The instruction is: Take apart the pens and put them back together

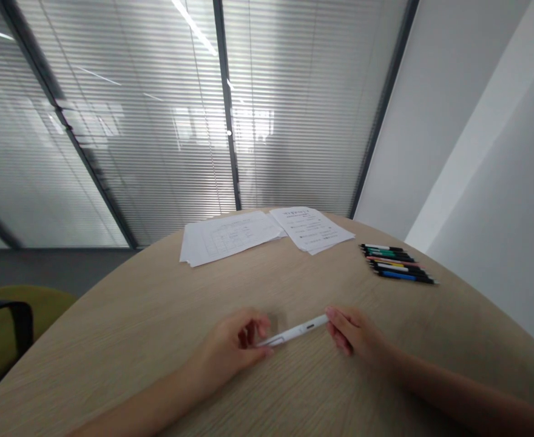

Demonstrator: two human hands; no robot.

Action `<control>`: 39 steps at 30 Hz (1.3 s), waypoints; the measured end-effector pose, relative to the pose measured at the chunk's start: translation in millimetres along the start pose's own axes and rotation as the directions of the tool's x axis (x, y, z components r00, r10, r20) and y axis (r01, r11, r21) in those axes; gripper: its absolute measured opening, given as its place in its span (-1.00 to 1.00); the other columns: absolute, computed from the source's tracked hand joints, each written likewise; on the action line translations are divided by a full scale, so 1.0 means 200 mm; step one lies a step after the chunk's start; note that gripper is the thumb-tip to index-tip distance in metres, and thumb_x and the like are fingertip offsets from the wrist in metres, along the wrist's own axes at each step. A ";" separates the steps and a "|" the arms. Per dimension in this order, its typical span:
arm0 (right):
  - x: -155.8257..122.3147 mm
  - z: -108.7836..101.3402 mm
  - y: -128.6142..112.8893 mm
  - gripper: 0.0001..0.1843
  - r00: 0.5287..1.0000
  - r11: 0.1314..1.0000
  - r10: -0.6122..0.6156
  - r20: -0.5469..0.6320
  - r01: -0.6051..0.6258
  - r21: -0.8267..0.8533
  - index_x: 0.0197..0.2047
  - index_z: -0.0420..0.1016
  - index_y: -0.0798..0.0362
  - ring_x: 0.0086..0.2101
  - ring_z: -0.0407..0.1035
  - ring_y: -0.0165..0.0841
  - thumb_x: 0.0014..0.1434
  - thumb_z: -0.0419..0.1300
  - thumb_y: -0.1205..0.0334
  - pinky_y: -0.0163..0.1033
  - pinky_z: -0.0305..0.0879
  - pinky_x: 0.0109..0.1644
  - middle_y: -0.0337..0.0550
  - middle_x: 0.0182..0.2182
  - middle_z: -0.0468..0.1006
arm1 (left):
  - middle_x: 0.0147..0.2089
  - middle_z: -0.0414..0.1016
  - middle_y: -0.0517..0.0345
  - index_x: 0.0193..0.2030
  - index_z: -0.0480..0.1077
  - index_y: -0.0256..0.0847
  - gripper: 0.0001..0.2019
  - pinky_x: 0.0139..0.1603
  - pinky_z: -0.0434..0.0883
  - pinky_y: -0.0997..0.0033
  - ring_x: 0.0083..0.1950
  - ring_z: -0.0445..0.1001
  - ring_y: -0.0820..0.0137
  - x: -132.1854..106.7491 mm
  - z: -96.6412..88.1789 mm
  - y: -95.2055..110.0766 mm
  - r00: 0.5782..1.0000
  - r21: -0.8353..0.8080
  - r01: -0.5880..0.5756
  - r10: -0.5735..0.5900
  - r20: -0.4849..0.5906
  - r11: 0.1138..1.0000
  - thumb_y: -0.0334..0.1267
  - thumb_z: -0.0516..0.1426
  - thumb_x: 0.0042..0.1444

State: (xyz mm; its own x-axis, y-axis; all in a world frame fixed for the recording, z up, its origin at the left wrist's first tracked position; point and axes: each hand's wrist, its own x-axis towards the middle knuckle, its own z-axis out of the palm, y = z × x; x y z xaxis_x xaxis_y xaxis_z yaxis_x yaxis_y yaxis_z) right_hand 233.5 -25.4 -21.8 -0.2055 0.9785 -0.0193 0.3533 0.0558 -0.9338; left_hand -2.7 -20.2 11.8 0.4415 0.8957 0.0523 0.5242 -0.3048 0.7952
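A white pen (297,331) with a clip and a small dark mark on its barrel is held at a slant just above the wooden table (167,321). My right hand (355,332) is closed on the pen's far right end, pinching it between thumb and fingers. At the clip end, my left hand (233,346) has its fingers curled loosely around the pen, with the thumb along its underside. The index finger of that hand is lifted a little off the barrel. The pen's left tip is partly hidden among those fingers.
Several pens (397,264) lie side by side at the table's right. Toward the back edge are printed paper sheets (230,237) and another small stack of sheets (312,229). A green chair (43,297) with a black armrest stands left. Blinds and a white wall rise behind.
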 end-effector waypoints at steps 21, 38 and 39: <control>0.04 0.00 0.05 -0.45 0.997 0.991 -0.037 -0.069 0.046 0.127 -0.70 0.08 0.03 -0.76 0.03 -0.54 0.00 -0.12 -0.27 -0.36 0.10 -0.59 -0.42 -0.84 0.08 | -0.44 0.41 0.20 -0.37 0.35 -0.18 -0.89 -0.40 0.35 0.52 -0.40 0.40 0.46 -0.01 -0.02 -0.03 0.891 0.314 -0.353 0.419 -0.174 0.881 -0.38 0.02 -0.03; 0.01 -0.02 0.03 -0.46 0.995 0.987 -0.078 -0.063 0.086 0.138 -0.68 0.09 0.04 -0.74 0.02 -0.53 0.00 -0.11 -0.27 -0.35 0.07 -0.59 -0.40 -0.82 0.09 | -0.74 0.15 0.33 -0.68 0.23 -0.23 -0.64 -0.56 0.11 0.53 -0.64 0.12 0.52 0.00 -0.02 0.05 0.982 -0.083 0.190 -0.191 -0.007 0.978 -0.05 -0.08 -0.02; 0.01 -0.02 0.02 -0.46 0.995 0.988 -0.072 -0.068 0.081 0.135 -0.68 0.10 0.04 -0.74 0.03 -0.53 -0.01 -0.11 -0.27 -0.35 0.06 -0.59 -0.40 -0.81 0.10 | -0.74 0.16 0.33 -0.65 0.25 -0.23 -0.62 -0.56 0.12 0.53 -0.65 0.13 0.52 0.00 -0.02 0.05 0.980 -0.086 0.199 -0.199 0.012 0.976 -0.03 -0.10 0.00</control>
State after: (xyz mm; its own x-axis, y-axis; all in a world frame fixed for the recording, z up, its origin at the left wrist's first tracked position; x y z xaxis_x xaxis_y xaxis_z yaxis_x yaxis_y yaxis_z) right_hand 237.8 -22.1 -24.9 -0.1679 0.9831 0.0728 0.2091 0.1077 -0.9720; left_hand -1.1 -22.0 21.9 0.3372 0.9345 -0.1140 0.5366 -0.0913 0.8389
